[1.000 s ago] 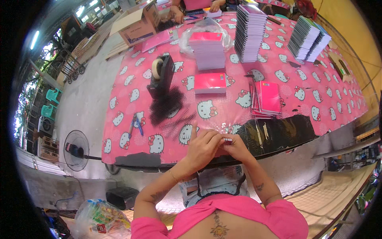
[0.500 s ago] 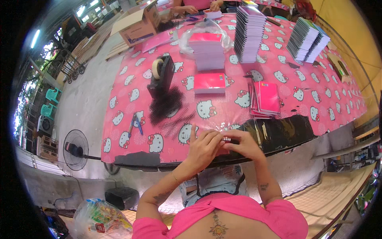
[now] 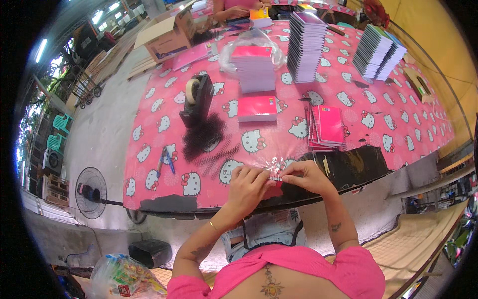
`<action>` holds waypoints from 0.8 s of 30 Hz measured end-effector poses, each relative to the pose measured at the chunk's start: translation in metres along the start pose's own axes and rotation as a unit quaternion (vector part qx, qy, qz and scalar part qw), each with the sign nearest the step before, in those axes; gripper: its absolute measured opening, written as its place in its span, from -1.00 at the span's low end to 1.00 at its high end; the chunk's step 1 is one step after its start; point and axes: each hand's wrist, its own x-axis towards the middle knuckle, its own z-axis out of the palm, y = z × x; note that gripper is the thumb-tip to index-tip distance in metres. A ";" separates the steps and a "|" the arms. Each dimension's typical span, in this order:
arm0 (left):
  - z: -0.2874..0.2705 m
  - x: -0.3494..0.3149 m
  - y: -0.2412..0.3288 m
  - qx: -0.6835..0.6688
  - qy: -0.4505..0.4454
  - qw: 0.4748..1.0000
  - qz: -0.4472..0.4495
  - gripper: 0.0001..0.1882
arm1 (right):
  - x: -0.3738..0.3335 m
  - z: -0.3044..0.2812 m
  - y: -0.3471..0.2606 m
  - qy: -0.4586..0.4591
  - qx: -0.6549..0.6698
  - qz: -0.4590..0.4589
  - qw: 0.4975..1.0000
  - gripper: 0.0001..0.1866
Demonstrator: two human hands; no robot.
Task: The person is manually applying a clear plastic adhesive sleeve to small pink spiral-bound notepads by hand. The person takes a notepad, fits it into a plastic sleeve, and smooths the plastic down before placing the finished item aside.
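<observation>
At the near table edge, my left hand (image 3: 247, 183) is curled round the left side of a small pink notebook (image 3: 275, 178). Only a short stretch of its toothed, punched-looking edge shows; my fingers cover most of it. My right hand (image 3: 308, 177) pinches the notebook's right end with thumb and forefinger. Black spiral binding coils (image 3: 204, 138) lie in a tangled heap beyond my left hand. A thin stack of spiral-bound pink notebooks (image 3: 328, 125) lies beyond my right hand. Straight ahead are a short pile of pink notebooks (image 3: 257, 108) and a taller pile (image 3: 252, 70) behind it.
A black tape dispenser (image 3: 198, 102) stands at left, with blue-handled cutters (image 3: 166, 160) nearer. Tall stacks of spiral notebooks (image 3: 304, 50) and green and blue ones (image 3: 374, 54) stand farther right. Across the table, a person's hand (image 3: 238, 12) is near an orange-topped pile. A fan (image 3: 91, 192) stands left.
My right fingers have drawn in to a pinch, and my left forefinger, raised before, has come down. More of the notebook's edge shows. The far person's pile now has an orange top.
</observation>
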 end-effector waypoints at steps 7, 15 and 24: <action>-0.004 0.004 0.010 -0.002 -0.033 0.999 -0.002 -0.70 | -0.002 0.032 -0.009 0.213 -0.188 -0.082 0.955 -0.87; -0.010 0.015 0.010 -0.028 -0.056 0.998 0.015 -0.58 | -0.021 0.017 -0.023 0.185 -0.069 -0.046 0.979 -0.81; 0.000 0.018 0.007 -0.039 -0.056 0.997 0.026 -0.65 | -0.024 0.029 0.004 0.250 -0.168 -0.140 0.943 -0.74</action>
